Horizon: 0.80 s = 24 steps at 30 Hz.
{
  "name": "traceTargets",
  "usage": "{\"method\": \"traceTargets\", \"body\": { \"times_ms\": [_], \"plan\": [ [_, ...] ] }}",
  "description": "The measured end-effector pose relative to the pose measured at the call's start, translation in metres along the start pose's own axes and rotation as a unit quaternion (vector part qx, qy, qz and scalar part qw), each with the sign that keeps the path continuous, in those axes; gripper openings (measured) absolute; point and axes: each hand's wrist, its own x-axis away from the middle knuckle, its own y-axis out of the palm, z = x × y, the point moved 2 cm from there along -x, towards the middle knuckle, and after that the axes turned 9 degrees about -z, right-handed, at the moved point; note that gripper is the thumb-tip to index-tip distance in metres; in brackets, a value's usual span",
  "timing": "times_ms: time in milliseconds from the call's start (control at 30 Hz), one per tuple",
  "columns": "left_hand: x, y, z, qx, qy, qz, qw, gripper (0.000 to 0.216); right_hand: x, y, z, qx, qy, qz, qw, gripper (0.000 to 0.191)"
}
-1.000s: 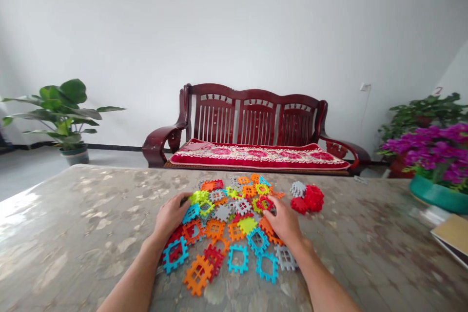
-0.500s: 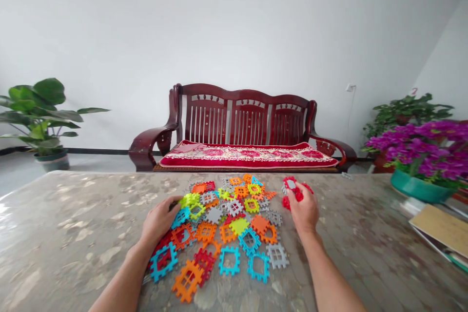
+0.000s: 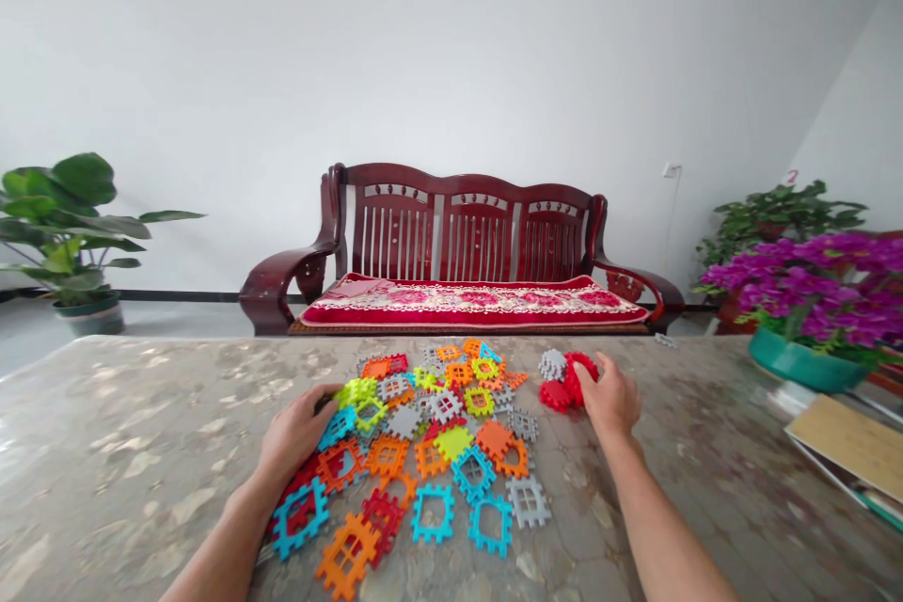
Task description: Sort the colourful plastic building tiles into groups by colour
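Several flat plastic interlocking tiles (image 3: 430, 451) in orange, blue, red, grey and yellow-green lie spread on the marbled table (image 3: 141, 451). My left hand (image 3: 293, 433) rests on the left side of the spread, fingers curled over a yellow-green and a blue tile. My right hand (image 3: 610, 397) lies further right, its fingers on a small separate pile of red tiles (image 3: 564, 386) with one grey tile (image 3: 552, 363) beside them. Whether those fingers grip a tile is hidden.
A teal pot of purple flowers (image 3: 811, 339) and a stack of books (image 3: 847, 451) stand at the table's right edge. Beyond the table is a dark wooden bench (image 3: 466, 254) with a red cushion. A green plant (image 3: 63, 235) stands on the floor at left.
My right hand left the main spread with a red tile and moved right to the red pile, where it now lies. The left hand stayed on the tiles. The camera turned slightly right.
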Motion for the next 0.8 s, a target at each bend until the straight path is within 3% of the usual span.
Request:
{"method": "traceTargets", "body": {
  "times_ms": [133, 200, 400, 567, 800],
  "plan": [
    [-0.001, 0.0, 0.0, 0.005, 0.007, -0.001, 1.0, 0.034, 0.012, -0.002, -0.007, -0.03, -0.052, 0.052, 0.997, 0.044],
    [0.0, 0.0, 0.001, 0.007, 0.009, 0.0, 1.0, 0.033, 0.021, 0.0, -0.017, -0.058, -0.098, 0.046, 0.992, 0.04],
    [0.005, -0.001, 0.008, 0.005, -0.003, -0.011, 1.0, 0.033, 0.06, 0.014, -0.077, -0.137, -0.245, -0.091, 0.955, 0.027],
    [0.007, -0.001, 0.012, 0.003, -0.008, -0.01, 1.0, 0.034, 0.112, 0.012, -0.147, -0.183, -0.332, -0.239, 0.894, 0.016],
    [0.008, 0.0, 0.018, 0.026, -0.01, -0.006, 1.0, 0.035, 0.175, 0.015, -0.218, -0.209, -0.422, -0.343, 0.813, 0.018]
  ]
}}
